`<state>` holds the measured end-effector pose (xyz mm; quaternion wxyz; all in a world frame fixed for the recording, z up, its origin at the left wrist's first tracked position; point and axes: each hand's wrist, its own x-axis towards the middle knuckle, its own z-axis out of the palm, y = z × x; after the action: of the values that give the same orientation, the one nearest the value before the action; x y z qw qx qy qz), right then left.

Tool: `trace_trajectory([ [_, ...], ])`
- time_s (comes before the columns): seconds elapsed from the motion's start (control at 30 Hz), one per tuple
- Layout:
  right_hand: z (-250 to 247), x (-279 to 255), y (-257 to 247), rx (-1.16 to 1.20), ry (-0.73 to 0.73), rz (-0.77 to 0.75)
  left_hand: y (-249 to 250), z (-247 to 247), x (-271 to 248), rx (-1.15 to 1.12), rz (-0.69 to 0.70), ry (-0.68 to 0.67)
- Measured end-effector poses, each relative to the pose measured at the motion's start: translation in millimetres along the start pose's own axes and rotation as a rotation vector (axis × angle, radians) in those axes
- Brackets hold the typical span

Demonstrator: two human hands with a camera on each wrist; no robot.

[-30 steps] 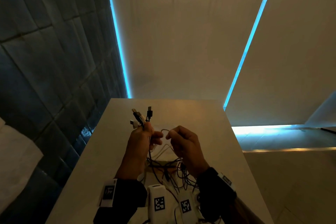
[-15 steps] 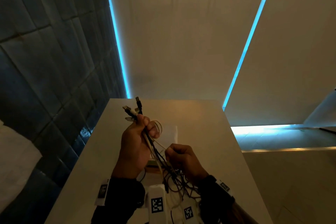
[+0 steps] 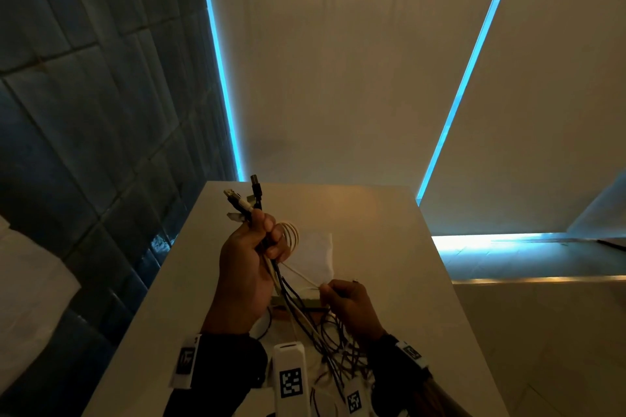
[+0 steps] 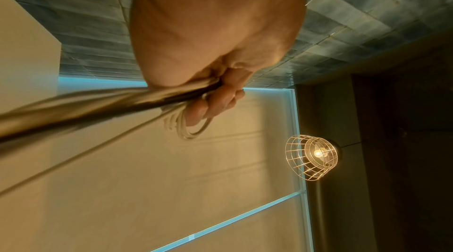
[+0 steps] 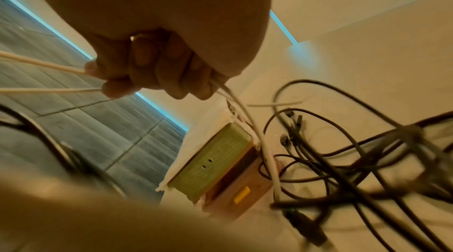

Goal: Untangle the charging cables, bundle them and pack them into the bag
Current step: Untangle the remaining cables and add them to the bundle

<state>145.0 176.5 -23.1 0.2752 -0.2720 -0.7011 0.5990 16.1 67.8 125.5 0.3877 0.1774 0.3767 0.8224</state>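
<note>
- Cables [image 3: 271, 276]: several black and white leads gathered as a bunch in the left hand [image 3: 245, 267], plug ends [image 3: 242, 201] sticking up above the fist; loose lengths trail down to a tangle [image 3: 333, 345] on the table [image 3: 389, 247].
- White cable [image 3: 301, 276]: a few turns already looped as a coil [image 3: 292, 236] beside the left fingers; one strand runs taut to the right hand [image 3: 349, 303].
- Left hand: fingers curled firmly round the bunch and coil.
- Right hand: thumb and fingertips [image 5: 92, 69] pinch the white strand.
- Step in hand, as judged: drawing the white lead free of the black ones and winding it. Done well, the pull stays gentle and in line with the strand, slack fed in even loops, any snag eased out rather than yanked.
- Bag [image 3: 316, 254]: pale cloth lying flat on the table beyond the hands; nothing visibly packed yet.
- Small stacked boxes [image 5: 220, 165]: just beside the tangle.
</note>
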Motion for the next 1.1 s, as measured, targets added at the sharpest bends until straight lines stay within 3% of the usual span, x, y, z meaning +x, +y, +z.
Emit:
trace_trajectory([
  [0.27,-1,2,18,-0.067,-0.005,0.011,1,1,2,0.034,0.015,-0.004],
  [0.43,-8,2,34,-0.167,0.037,0.097,2,1,2,0.078,0.016,0.031],
  [0.53,-10,9,20,-0.187,0.150,0.171,1,-1,4,0.147,-0.007,0.062],
  [0.63,-9,14,-23,0.023,0.244,0.169,-3,-3,6,0.193,-0.033,0.095],
  [0.77,-1,10,-94,0.298,0.108,-0.035,-11,2,4,0.226,-0.085,0.136],
  [0.9,13,-4,-132,0.330,-0.082,-0.193,-13,8,0,0.310,-0.096,0.177],
  [1.1,15,-10,-116,0.240,-0.197,-0.133,-2,3,1,-0.034,-0.118,0.117],
])
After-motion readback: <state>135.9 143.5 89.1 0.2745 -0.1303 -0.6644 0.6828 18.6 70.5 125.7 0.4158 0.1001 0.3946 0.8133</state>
